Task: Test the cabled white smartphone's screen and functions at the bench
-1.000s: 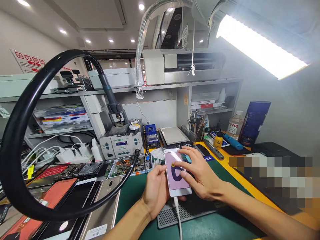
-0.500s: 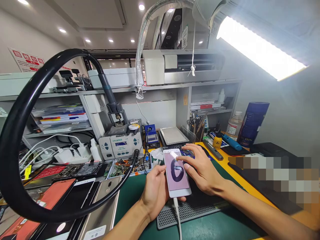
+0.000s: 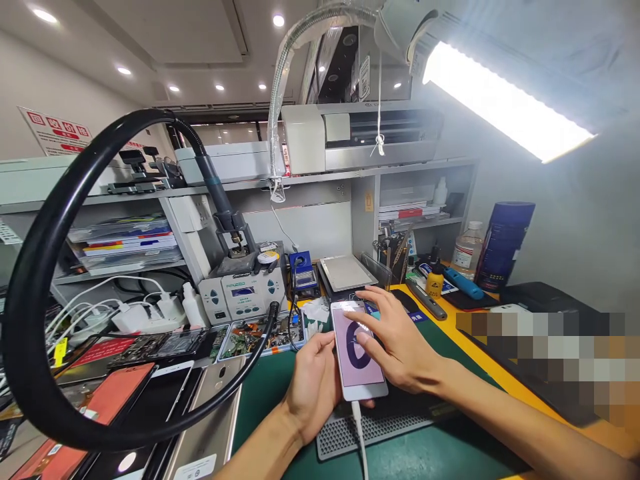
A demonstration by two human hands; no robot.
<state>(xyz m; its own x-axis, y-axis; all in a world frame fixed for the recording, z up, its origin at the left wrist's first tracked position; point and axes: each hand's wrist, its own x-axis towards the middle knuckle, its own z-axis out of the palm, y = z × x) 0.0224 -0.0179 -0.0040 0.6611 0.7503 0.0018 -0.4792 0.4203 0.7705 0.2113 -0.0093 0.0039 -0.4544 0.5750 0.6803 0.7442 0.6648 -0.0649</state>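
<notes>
A white smartphone [image 3: 365,392] is held up over the mat, its pink screen showing a large dark ring shape. My left hand [image 3: 315,373] is closed around its left edge and back, thumb along the side. Over the screen is my right hand [image 3: 395,340], fingers spread, with the index finger and thumb on or just above the glass; whether they touch I cannot tell. A white charging cable [image 3: 359,433] is plugged into the phone's bottom end. Beneath lie a grey perforated pad [image 3: 345,437] and the green mat [image 3: 270,373].
At left, a thick black hose [image 3: 30,287] loops in front of several phones and a gold phone [image 3: 210,413]. Behind are a soldering station [image 3: 245,293] and a tray of small parts [image 3: 235,347]. A yellow bottle [image 3: 435,283] stands at right, under a bright lamp [image 3: 505,100].
My right thumb has come in over the screen beside the index finger. The phone and both hands sit slightly lower and further right in view, as the camera has shifted a little.
</notes>
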